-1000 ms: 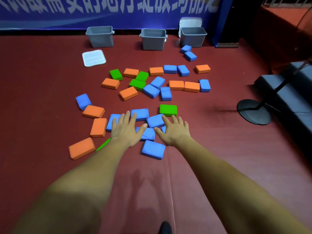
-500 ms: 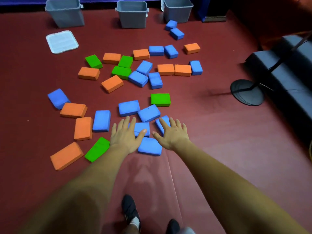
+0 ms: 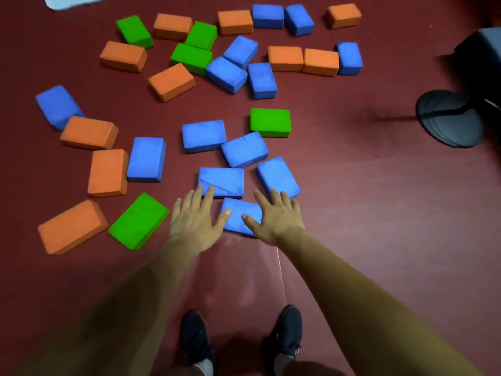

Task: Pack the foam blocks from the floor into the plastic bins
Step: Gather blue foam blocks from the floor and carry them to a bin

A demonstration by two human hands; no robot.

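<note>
Both hands are spread wide with straight fingers and hold nothing. The left hand (image 3: 195,221) is at the left end of the nearest blue block (image 3: 238,218) and the right hand (image 3: 276,218) is over its right end, with both thumbs pointing inward. I cannot tell whether either hand presses the foam. That block lies flat on the floor (image 3: 366,199), just ahead of the person's shoes (image 3: 195,340). A second block (image 3: 221,181) lies close against its far side, and a third block (image 3: 278,176) lies off its far right corner. A green block (image 3: 139,221) lies just left of the left hand. The other blocks, orange, blue and green, are scattered farther out, and no bin is in view. The foam looks light and firm with a matt, grippy skin, so it should give a little under a squeeze, resist slipping and take no harm from a drop. The short ends look like the best hold, with the palms pressing inward, since the neighbours crowd the far side. Being so light, the block may skid into them if pushed from one side only. Several could probably be stacked and carried together, though a stack squeezed only at its ends might bow apart.
</note>
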